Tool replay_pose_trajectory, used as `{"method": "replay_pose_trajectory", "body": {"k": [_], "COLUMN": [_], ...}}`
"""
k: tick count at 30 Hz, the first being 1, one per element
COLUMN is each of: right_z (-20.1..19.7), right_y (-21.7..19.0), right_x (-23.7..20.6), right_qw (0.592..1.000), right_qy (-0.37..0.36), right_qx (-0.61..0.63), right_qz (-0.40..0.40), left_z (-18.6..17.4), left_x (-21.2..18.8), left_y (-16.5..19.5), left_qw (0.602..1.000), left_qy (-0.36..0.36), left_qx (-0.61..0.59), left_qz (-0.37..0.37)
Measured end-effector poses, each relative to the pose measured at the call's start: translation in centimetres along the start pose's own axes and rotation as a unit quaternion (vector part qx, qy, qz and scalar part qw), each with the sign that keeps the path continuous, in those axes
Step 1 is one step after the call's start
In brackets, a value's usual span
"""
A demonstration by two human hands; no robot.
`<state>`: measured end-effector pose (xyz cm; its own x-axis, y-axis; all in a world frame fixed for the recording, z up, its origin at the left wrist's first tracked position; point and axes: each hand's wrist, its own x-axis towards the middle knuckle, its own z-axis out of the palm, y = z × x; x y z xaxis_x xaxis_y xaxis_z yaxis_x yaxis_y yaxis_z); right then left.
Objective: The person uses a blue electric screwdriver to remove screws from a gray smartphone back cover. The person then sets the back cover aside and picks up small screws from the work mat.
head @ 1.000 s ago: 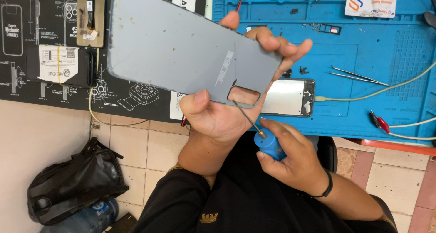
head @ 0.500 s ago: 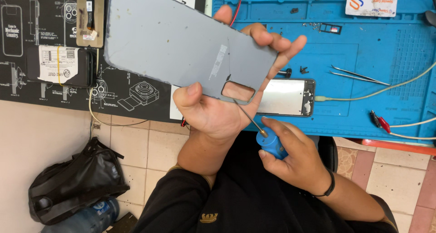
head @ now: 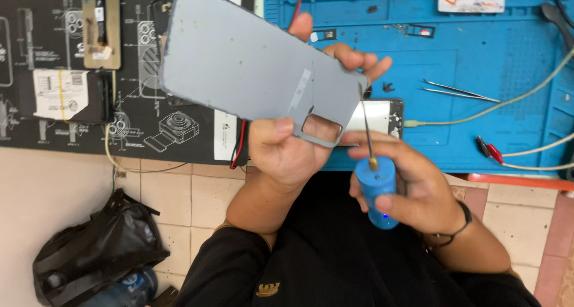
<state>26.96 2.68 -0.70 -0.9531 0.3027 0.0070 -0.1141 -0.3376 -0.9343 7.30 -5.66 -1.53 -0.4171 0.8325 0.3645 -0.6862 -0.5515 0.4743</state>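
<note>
The left hand (head: 293, 148) is closed on the lower corner of a grey phone back cover (head: 245, 62), thumb on the inner face beside the rectangular camera cut-out and fingers curled behind the far edge, their tips showing above it. The cover is held up in the air, tilted, above the near edge of the worktop. The right hand (head: 406, 184) is wrapped around a blue screwdriver (head: 376, 190), gripping its round handle; the thin metal shaft points up and its tip sits at the cover's right edge, just beside the cut-out.

Behind the hands, partly hidden by the cover, a phone (head: 379, 118) lies flat on a blue mat (head: 478, 56), with a pale cable running off to the right. Tweezers (head: 457, 92) lie further right on the mat, well apart from the hands, and a red clip (head: 487, 147) rests near the mat's front edge. To the left, a black mat with white line drawings (head: 54, 62) covers the worktop. Below, on the tiled floor, a black bag (head: 95, 256) sits beside a plastic bottle (head: 122, 289).
</note>
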Motion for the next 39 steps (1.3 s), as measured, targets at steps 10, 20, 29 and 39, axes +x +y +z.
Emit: {"method": "replay_pose_trajectory", "body": {"k": [10, 20, 29, 39], "right_z": [-0.9, 1.7, 2.5, 2.6], "right_y": [-0.9, 1.7, 1.7, 1.5], "right_x": [1.3, -0.6, -1.0, -0.4], "right_qw": [0.998, 0.953, 0.907, 0.901], "right_qy": [0.058, 0.031, 0.062, 0.079], "right_qx": [-0.028, -0.3, -0.414, -0.421], "right_qz": [0.006, 0.001, -0.041, -0.062], "left_z": [0.8, -0.6, 0.6, 1.3], "left_x": [-0.5, 1.4, 1.8, 1.3], "left_y": [1.7, 2.0, 2.0, 2.0], "left_qw": [0.999, 0.994, 0.996, 0.996], "left_qy": [-0.037, -0.037, -0.013, -0.008], "left_qx": [-0.012, -0.048, -0.043, -0.059], "left_qz": [-0.028, 0.091, 0.08, 0.061]}}
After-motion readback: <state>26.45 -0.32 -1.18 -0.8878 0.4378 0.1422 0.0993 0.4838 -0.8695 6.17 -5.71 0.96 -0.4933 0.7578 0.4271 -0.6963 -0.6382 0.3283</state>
